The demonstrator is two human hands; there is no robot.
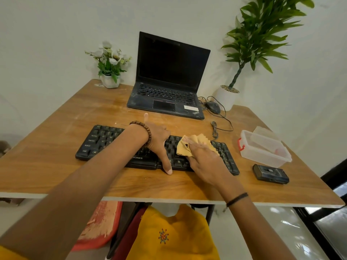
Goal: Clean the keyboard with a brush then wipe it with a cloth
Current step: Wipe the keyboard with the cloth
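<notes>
A white pot of pale flowers (109, 72) stood at the far left corner of the wooden table (56, 143). Nearer, a black keyboard (101, 141) lay lengthwise across the middle of the table, parallel to the near edge. The left hand (156, 138), with a beaded bracelet (145, 131) at its wrist, rested palm down on the keyboard's middle. Its fingers were spread and straight, gripping nothing. One digit reached over the near edge onto the wood, and another stuck up past the far edge. The remaining fingers were foreshortened, so how they lay was hard to tell.

Behind the keyboard an open black laptop (169, 77) faced the person, its screen dark. To the right of the left hand, a crumpled tan cloth (195, 144) sat on the right half of the keyboard. The right hand (205, 159) lay on top of it, fingers fairly straight and pressing the cloth onto the keys rather than closing around it.

Further back and to the right, a black mouse (213, 106) lay beside the laptop. Its cable (216, 128) trailed towards the keyboard. A tall leafy plant (262, 34) rose from a white pot (226, 99) just behind the mouse. At the right edge stood a clear plastic box (262, 152) with a red latch. A small black device (270, 174) lay near the box, on the side closer to the person.
</notes>
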